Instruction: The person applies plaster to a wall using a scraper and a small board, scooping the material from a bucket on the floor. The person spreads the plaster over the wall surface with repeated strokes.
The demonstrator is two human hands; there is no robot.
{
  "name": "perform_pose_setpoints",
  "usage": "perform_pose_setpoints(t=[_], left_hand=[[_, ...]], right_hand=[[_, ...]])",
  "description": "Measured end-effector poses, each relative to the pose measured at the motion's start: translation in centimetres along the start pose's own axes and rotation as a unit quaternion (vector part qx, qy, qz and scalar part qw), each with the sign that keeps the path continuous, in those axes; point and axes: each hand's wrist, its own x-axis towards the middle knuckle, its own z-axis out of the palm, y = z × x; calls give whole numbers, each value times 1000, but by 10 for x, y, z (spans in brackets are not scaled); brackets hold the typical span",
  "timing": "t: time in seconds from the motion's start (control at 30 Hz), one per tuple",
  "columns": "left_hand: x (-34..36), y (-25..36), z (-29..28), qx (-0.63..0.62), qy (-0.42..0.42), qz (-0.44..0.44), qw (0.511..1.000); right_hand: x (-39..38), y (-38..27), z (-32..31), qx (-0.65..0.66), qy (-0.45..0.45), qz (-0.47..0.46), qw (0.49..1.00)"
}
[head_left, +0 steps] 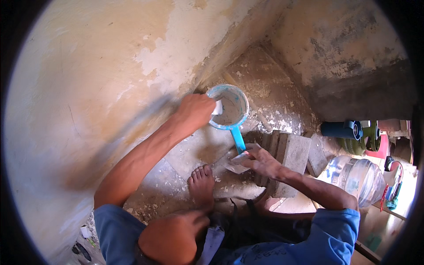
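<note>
A light-blue plastic dipper (239, 140) with a pale, crusted rim stands on the floor near the wall corner. Greyish-white residue coats its inside. My left hand (197, 109) is closed at the left rim, gripping a small white flat piece (218, 107) that reaches over the opening; the rest of the piece is hidden by the fingers. By the end of the dipper's handle, my right hand (265, 162) pinches a thin, pale, flat piece (237, 163), its kind unclear. Whether these fingers also touch the handle, I cannot tell.
A peeling, cream-coloured wall (101, 75) rises close on my left. Concrete blocks (291, 159) lie to the right of my right hand. Beyond them are a large clear water bottle (357, 179) and a dark-blue cylinder (338, 129). My bare foot (202, 183) rests below the dipper.
</note>
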Motion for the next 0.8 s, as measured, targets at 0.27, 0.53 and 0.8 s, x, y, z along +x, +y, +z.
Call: perform_pose_setpoints(t=[0.27, 0.53, 0.8], left_hand=[[52, 16, 33, 63, 26, 142, 988], [81, 4, 25, 52, -106, 207, 971], [64, -10, 5, -130, -150, 126, 972]], right_hand=[[30, 24, 43, -136, 83, -85, 984], [35, 26, 31, -103, 49, -58, 992], [32, 25, 33, -99, 55, -55, 992]])
